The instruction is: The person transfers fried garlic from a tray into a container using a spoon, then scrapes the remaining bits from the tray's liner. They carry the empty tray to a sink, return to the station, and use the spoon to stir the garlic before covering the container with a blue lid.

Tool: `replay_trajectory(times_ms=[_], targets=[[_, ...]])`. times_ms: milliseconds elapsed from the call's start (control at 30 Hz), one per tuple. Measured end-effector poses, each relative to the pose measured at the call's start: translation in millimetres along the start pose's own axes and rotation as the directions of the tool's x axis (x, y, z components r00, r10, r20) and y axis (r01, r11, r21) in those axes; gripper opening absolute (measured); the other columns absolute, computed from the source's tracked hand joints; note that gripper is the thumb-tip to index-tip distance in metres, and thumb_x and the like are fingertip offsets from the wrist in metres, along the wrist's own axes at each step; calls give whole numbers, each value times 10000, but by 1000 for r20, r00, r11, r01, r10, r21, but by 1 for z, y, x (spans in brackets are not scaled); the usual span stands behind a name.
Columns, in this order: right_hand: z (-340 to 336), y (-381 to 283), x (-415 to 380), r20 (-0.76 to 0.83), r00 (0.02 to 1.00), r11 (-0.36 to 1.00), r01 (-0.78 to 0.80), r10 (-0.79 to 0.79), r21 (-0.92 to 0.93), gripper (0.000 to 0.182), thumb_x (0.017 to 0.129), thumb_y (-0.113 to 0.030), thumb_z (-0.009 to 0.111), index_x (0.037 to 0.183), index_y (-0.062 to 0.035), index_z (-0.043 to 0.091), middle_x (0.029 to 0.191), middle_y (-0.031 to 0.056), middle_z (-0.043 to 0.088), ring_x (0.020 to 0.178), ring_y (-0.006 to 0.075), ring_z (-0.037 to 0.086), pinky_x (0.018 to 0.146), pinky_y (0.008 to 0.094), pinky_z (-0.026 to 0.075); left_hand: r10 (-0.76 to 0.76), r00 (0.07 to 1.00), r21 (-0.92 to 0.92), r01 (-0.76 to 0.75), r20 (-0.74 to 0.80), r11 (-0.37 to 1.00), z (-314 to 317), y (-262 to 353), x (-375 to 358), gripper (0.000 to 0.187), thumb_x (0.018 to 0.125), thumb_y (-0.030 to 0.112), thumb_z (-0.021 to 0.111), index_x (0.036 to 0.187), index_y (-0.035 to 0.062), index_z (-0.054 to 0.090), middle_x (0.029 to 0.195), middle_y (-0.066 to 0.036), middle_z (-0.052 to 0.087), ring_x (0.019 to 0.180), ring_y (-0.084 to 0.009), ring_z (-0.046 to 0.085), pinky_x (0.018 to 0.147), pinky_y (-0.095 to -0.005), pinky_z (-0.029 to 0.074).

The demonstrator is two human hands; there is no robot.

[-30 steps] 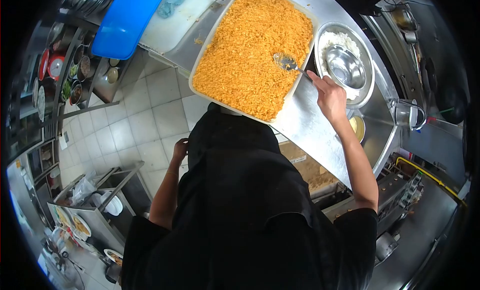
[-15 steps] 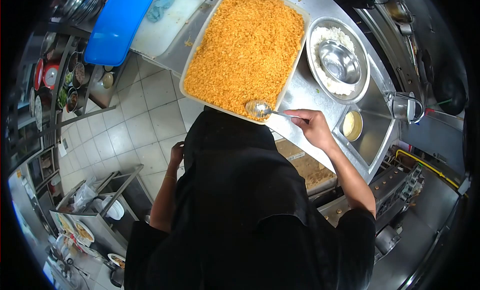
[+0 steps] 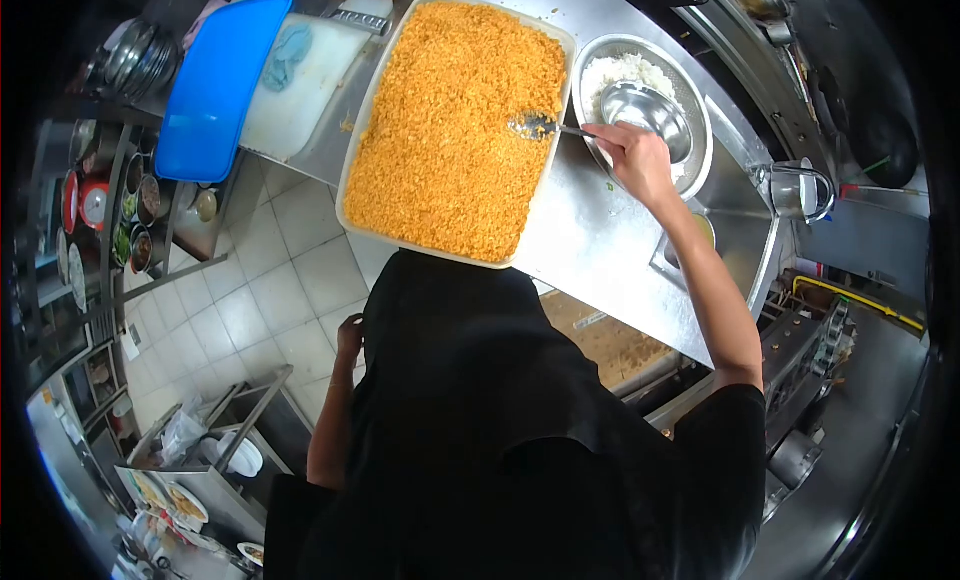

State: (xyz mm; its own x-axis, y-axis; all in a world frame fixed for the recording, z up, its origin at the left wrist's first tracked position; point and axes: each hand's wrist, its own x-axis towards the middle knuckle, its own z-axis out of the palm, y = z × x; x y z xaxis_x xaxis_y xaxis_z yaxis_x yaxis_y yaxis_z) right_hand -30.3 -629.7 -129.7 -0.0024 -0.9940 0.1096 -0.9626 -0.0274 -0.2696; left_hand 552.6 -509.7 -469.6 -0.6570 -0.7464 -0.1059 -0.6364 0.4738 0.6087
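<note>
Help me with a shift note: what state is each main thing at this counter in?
White rectangular tub: uncovered, full of orange grains
Metal spoon: in right hand, tip at the grains
Large round metal bowl: holding white rice
Smaller shiny metal bowl: upright, on the rice
Teal cloth: crumpled
Left hand: lowered, grip unclear

The right hand (image 3: pixel 640 162) holds a spoon (image 3: pixel 545 128) against orange, crumbly food (image 3: pixel 455 130) in a rectangular tub (image 3: pixel 346 185). Just beside it on the metal desk (image 3: pixel 590 250), a bowl (image 3: pixel 703 130) holds white rice (image 3: pixel 605 72) and a smaller metal bowl (image 3: pixel 655 120).
</note>
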Motion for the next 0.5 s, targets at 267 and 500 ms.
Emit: replay_trajectory(times_ms=[267,500], targets=[[-6,22,43,-19,1000,996,-24,22,-87,236,829,-141,579,1031,-214,676,730,71,587,644,296,578,584,397,449,-580,768,-580,612,272,538,-8,24,-6,252,864,92,494,1102,54,569,700,-48,620,551,-94,569,467,-242,469],[11,61,77,-78,996,997,28,-33,-71,246,830,-88,557,1040,-154,667,859,100,637,746,316,595,669,404,469,-672,678,-620,673,298,404,-29,41,17,262,848,81,497,1094,32,572,764,-60,633,590,-106,590,474,-252,482]])
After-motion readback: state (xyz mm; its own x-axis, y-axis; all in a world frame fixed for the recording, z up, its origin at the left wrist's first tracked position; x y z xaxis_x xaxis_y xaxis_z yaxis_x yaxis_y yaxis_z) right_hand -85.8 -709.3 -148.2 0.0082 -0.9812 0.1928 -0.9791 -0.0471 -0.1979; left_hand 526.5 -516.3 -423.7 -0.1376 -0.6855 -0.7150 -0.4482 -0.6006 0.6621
